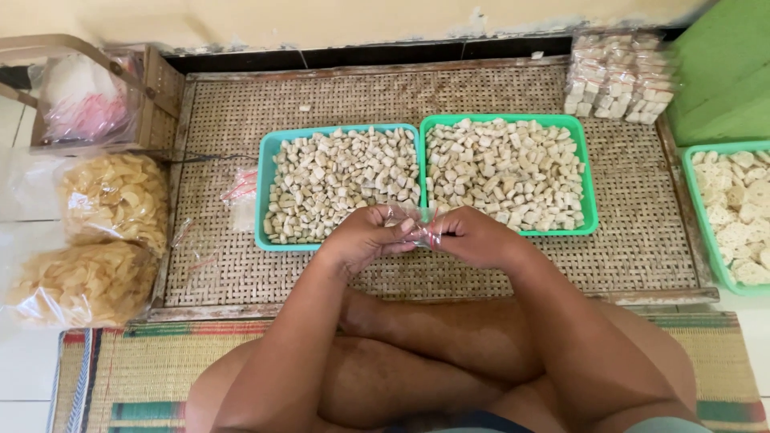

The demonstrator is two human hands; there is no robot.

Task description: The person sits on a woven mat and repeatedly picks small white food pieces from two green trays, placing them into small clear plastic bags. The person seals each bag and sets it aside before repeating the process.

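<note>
My left hand [365, 236] and my right hand [473, 236] meet over the near edge of two trays, both pinching a small clear plastic bag [415, 228] between them. Just beyond sit a teal tray [263, 200] and a green tray [589, 172], each filled with small pale square crackers. The bag's contents are hidden by my fingers. My crossed legs lie below, on a striped mat.
The trays rest on a woven rattan tray [642, 240]. Stacked filled cracker packets [618, 76] stand at the far right. Another green tray of larger crackers [734, 208] is at right. Two big bags of yellow chips [108, 200] and a basket [152, 96] lie left. Loose small bags [241, 188] lie beside the teal tray.
</note>
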